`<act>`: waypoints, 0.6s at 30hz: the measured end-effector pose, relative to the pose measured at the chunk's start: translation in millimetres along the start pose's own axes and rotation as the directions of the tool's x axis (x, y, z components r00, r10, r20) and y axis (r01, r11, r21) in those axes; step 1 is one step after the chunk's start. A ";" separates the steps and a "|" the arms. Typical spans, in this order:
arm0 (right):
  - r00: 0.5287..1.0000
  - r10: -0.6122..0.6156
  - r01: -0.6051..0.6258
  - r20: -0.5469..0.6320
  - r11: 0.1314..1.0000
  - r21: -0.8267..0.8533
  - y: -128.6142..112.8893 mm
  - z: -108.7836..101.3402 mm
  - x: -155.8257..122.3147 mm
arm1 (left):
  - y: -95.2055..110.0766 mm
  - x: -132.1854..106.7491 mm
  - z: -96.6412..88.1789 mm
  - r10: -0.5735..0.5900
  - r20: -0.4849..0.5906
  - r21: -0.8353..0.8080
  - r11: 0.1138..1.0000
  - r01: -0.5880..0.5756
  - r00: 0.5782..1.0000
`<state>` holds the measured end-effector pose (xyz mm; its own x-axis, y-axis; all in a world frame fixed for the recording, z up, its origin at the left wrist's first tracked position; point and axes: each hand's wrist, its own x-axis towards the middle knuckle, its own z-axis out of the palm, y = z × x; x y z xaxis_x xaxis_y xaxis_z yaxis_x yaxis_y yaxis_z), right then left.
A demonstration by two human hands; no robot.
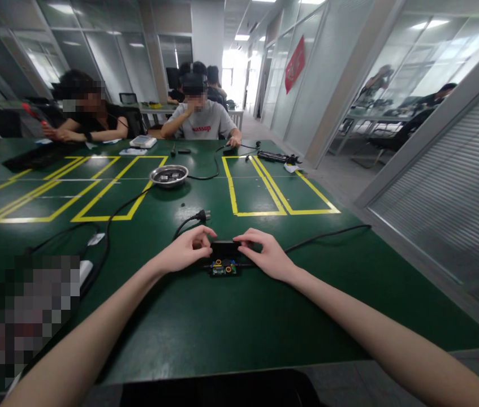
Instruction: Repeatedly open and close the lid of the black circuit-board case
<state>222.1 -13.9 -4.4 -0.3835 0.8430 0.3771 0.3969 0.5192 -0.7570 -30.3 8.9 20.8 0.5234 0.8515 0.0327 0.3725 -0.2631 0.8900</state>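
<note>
A black plastic cover (pixel 225 249) stands on edge above the green table, pinched at its left end by my left hand (pixel 188 249) and at its right end by my right hand (pixel 267 255). Both hands are closed on it between thumb and fingers. Just in front of the cover, nearer to me, lies an opened power adapter with its circuit board (pixel 224 268) showing, copper-coloured coils on it. Black cable enters at both sides of the board. A power plug (pixel 202 215) with metal prongs rests beyond my left hand, and a black cable (pixel 328 238) runs off to the right.
A round metal dish (pixel 168 176) with small metal parts stands farther back. Yellow tape (pixel 260 214) marks rectangles on the table (pixel 307 316). A blurred-out object (pixel 31 311) fills the lower left, with cables beside it. Co-workers (pixel 203 116) sit across the table.
</note>
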 end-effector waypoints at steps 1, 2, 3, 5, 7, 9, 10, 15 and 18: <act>0.999 -0.031 0.032 -0.016 0.999 0.008 -3.1 -0.7 -0.7 | 1.6 0.2 -3.9 -0.021 0.070 -0.042 0.999 0.024 0.997; 0.998 -0.061 0.061 -0.029 0.998 0.016 -6.3 -1.2 -1.5 | 3.2 0.5 -7.8 -0.036 0.130 -0.060 0.997 0.044 0.991; 0.996 -0.086 0.087 -0.038 0.996 0.025 -9.2 -1.3 -2.4 | 4.6 0.9 -11.4 -0.047 0.163 -0.051 0.997 0.056 0.986; 0.993 -0.110 0.111 -0.034 0.993 0.050 -13.7 -0.8 -4.3 | 6.7 1.3 -16.3 -0.055 0.161 -0.021 0.998 0.060 0.985; 0.994 -0.110 0.112 -0.022 0.991 0.077 -15.5 0.0 -5.9 | 7.6 1.2 -17.9 -0.061 0.144 -0.021 0.998 0.065 0.988; 0.993 -0.117 0.117 -0.014 0.989 0.094 -15.1 0.2 -6.9 | 8.0 0.4 -17.2 -0.068 0.141 -0.049 0.996 0.076 0.988; 0.992 -0.127 0.127 -0.005 0.987 0.098 -14.6 0.0 -7.2 | 8.1 0.0 -16.5 -0.069 0.144 -0.063 0.995 0.079 0.987; 0.973 -0.213 0.205 0.086 0.974 0.098 -13.2 -2.3 -7.2 | 6.7 -1.1 -13.9 -0.034 0.177 -0.097 0.994 0.052 0.984; 0.955 -0.267 0.263 0.129 0.964 0.049 -13.4 -3.1 -7.0 | 3.4 -0.8 -13.0 -0.034 0.197 -0.115 0.992 0.058 0.980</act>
<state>222.1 -26.4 4.8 -0.5797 0.6485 0.4933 0.2406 0.7147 -0.6568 -39.3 13.2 29.7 0.6507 0.7543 -0.0879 0.3113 -0.1593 0.9368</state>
